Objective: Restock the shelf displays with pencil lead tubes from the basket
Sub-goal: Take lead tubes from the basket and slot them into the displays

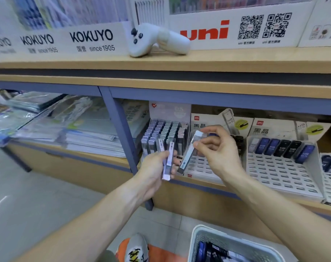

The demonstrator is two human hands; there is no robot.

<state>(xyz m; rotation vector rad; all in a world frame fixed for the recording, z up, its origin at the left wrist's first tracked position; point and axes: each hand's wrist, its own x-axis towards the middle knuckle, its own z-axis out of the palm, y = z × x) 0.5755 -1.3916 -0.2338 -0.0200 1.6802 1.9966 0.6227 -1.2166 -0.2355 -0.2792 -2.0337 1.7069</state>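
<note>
From my feed: pale grey-lilac clear plastic lead tubes [167, 163] with white barcode strips at 9 o'clock of centre. At 3 o'clock, navy and black HB tubes [285, 148] in a white slotted cardboard display [280, 173]. Grey lattice plastic basket [234, 242] at 5 o'clock. Red uni logo sign [204, 32] at 12, tan wooden shelf edge [160, 63] below it.

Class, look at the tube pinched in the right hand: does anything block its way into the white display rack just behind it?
Nothing visible does. The right hand holds the tube just above the rack, whose front slots look open.
</note>
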